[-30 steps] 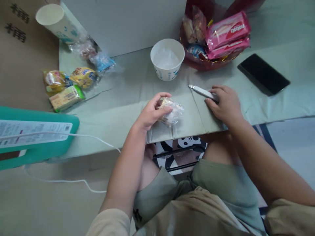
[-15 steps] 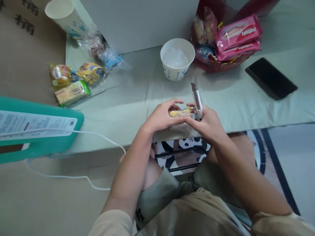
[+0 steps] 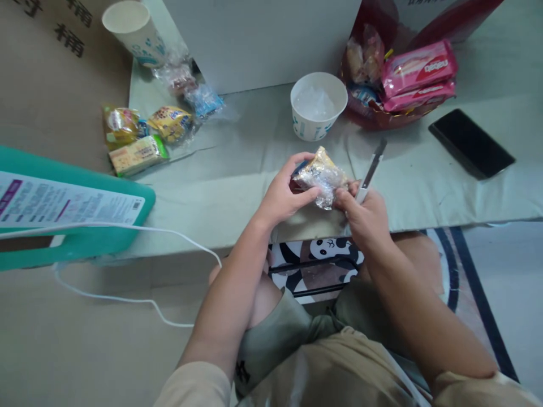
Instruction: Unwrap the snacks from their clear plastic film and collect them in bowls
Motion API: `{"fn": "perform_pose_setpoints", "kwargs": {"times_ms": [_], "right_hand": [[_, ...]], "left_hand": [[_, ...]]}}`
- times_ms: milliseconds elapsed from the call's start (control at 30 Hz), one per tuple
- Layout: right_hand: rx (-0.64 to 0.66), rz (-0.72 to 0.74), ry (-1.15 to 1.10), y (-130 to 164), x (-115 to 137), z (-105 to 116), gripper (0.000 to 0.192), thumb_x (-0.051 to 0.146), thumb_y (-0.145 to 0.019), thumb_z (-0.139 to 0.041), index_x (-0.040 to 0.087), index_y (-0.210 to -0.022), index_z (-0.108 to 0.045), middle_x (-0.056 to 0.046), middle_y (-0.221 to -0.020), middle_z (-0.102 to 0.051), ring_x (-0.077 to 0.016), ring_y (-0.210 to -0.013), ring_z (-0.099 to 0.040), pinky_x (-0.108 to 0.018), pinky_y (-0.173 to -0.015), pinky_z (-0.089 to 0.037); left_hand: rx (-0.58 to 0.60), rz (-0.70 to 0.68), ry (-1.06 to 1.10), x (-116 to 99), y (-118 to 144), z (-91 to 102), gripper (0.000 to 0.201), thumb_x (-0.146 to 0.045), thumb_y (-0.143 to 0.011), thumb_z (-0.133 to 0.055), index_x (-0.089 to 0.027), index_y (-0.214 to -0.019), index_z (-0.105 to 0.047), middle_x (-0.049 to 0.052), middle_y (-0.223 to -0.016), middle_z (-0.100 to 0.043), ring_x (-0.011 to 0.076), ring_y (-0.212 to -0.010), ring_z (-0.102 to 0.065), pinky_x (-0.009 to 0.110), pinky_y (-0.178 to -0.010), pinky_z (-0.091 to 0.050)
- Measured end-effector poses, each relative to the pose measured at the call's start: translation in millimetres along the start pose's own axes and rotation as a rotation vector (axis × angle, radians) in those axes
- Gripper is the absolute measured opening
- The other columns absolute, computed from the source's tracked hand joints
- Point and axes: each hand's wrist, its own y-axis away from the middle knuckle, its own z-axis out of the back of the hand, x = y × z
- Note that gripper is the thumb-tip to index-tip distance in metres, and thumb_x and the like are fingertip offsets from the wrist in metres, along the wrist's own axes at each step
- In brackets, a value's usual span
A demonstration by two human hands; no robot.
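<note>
While both grips clamp wrapped snack (image 3: 321,176), right hand (image 3: 365,213) with cutter (image 3: 370,170): bagged paper bowl (image 3: 318,106) behind.

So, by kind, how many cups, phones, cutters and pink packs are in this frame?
Paper cups: 2, by the cardboard and mid-table
Pink packs: 2, upper and lower
Phones: 1
Cutters: 1, in the right hand
Total: 6

Bare desk (image 3: 237,169) lies open left of the left hand (image 3: 282,198), across to the snack packets (image 3: 144,135) near the left edge. Just beyond both hands the paper bowl (image 3: 318,110) stands in the way, with the red snack basket (image 3: 382,116) beside it. Right of the right hand (image 3: 365,212), the front edge is free; the phone (image 3: 470,144) lies farther right.
</note>
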Motion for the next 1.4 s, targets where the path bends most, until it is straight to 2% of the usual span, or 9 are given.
{"fn": "perform_pose_setpoints", "kwargs": {"times_ms": [167,400,633,767,900,1000,1100,1233,1400], "right_hand": [[0.079,0.115,0.368,7,14,22,0.039,0.053,-0.097,-0.047,0.023,-0.071,-0.048,0.003,-0.061,-0.046,-0.0125,-0.055,-0.042,-0.029,-0.054,-0.032],[0.291,0.110,0.802,0,37,10,0.039,0.050,-0.093,-0.039,0.022,-0.066,-0.048,-0.003,-0.059,-0.052,-0.0162,-0.058,-0.045,-0.032,-0.060,-0.028],[0.382,0.011,0.905,14,31,38,0.041,0.052,-0.094,-0.038,0.023,-0.066,-0.048,-0.002,-0.055,-0.051,-0.0170,-0.055,-0.044,-0.032,-0.058,-0.027],[0.098,0.155,0.981,-1,17,64,0.034,0.049,-0.091,-0.047,0.023,-0.070,-0.056,-0.004,-0.059,-0.054,-0.0185,-0.057,-0.044,-0.032,-0.058,-0.027],[-0.156,0.363,1.067,-31,-5,87,0.023,0.042,-0.088,-0.058,0.023,-0.089,-0.070,-0.009,-0.081,-0.065,-0.0215,-0.067,-0.050,-0.035,-0.064,-0.036],[-0.256,0.466,1.082,-44,-15,93,0.027,0.038,-0.083,-0.065,0.023,-0.104,-0.073,-0.014,-0.100,-0.067,-0.0281,-0.085,-0.059,-0.044,-0.077,-0.047],[-0.231,0.554,1.050,-40,-14,81,0.037,0.033,-0.083,-0.066,0.021,-0.118,-0.069,-0.018,-0.116,-0.065,-0.0349,-0.106,-0.061,-0.054,-0.094,-0.048],[0.007,0.619,0.895,-26,-8,44,0.032,0.028,-0.088,-0.058,0.019,-0.118,-0.067,-0.017,-0.119,-0.066,-0.0327,-0.113,-0.062,-0.052,-0.102,-0.049],[0.203,0.628,0.752,-28,-2,-2,0.033,0.023,-0.089,-0.054,0.020,-0.119,-0.068,-0.013,-0.118,-0.072,-0.0289,-0.111,-0.066,-0.046,-0.098,-0.052]], "left_hand": [[-0.078,0.008,-0.091,7,-5,1.2,0.056,-0.024,-0.075,-0.078,-0.030,-0.127,-0.058,0.002,-0.108,-0.071,0.0147,-0.077,-0.070,0.031,-0.074,-0.062],[-0.051,-0.040,-0.041,14,-13,0.8,0.060,-0.033,-0.074,-0.082,-0.027,-0.127,-0.057,0.003,-0.108,-0.071,0.0163,-0.082,-0.072,0.030,-0.075,-0.063],[-0.239,-0.015,0.070,24,-15,15.3,0.066,-0.057,-0.071,-0.087,-0.029,-0.121,-0.054,0.002,-0.103,-0.070,0.0162,-0.083,-0.071,0.028,-0.072,-0.060],[-0.346,0.056,-0.204,13,-8,10.7,0.043,-0.046,-0.079,-0.081,-0.027,-0.109,-0.057,0.001,-0.095,-0.067,0.0168,-0.081,-0.066,0.032,-0.079,-0.058],[-0.546,-0.071,-0.512,4,-3,11.8,0.041,-0.035,-0.077,-0.082,-0.025,-0.109,-0.058,0.006,-0.111,-0.063,0.0246,-0.110,-0.062,0.041,-0.105,-0.050],[-0.510,-0.143,-0.525,4,-2,17.9,0.047,-0.040,-0.076,-0.082,-0.025,-0.114,-0.058,0.009,-0.123,-0.060,0.0273,-0.123,-0.058,0.042,-0.110,-0.047],[-0.397,-0.140,-0.541,4,-3,19.6,0.052,-0.036,-0.066,-0.089,-0.025,-0.109,-0.061,0.008,-0.122,-0.063,0.0273,-0.119,-0.060,0.041,-0.108,-0.049],[-0.468,-0.051,-0.448,1,-5,17.4,0.010,-0.027,-0.084,-0.069,-0.023,-0.084,-0.060,0.006,-0.103,-0.069,0.0212,-0.101,-0.067,0.036,-0.096,-0.054],[-0.379,-0.095,-0.408,-6,-2,17.6,0.021,-0.038,-0.083,-0.074,-0.024,-0.092,-0.061,0.006,-0.107,-0.071,0.0220,-0.106,-0.067,0.037,-0.100,-0.052]]}}
